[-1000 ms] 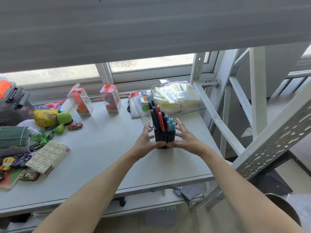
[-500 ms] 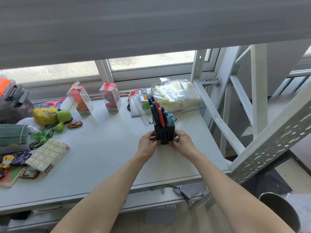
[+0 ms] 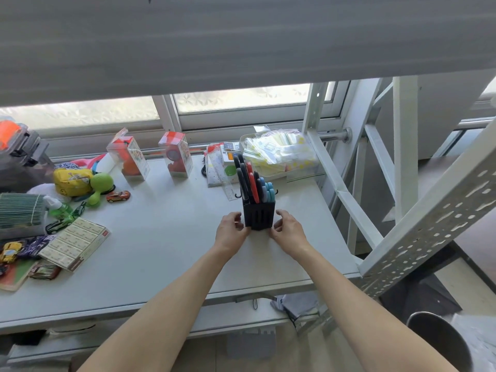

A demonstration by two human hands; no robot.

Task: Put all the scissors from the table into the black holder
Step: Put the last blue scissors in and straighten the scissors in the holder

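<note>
Holder [image 3: 259, 217] upright at frame centre, scissors [image 3: 252, 183] inside; left hand [image 3: 232, 232], right hand [image 3: 288, 229] flank it, grips curled on sides.

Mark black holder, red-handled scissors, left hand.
black holder [image 3: 259, 217], head view, front slotted wall.
red-handled scissors [image 3: 252, 183], head view, red handle above the holder.
left hand [image 3: 232, 232], head view, back of hand.
</note>
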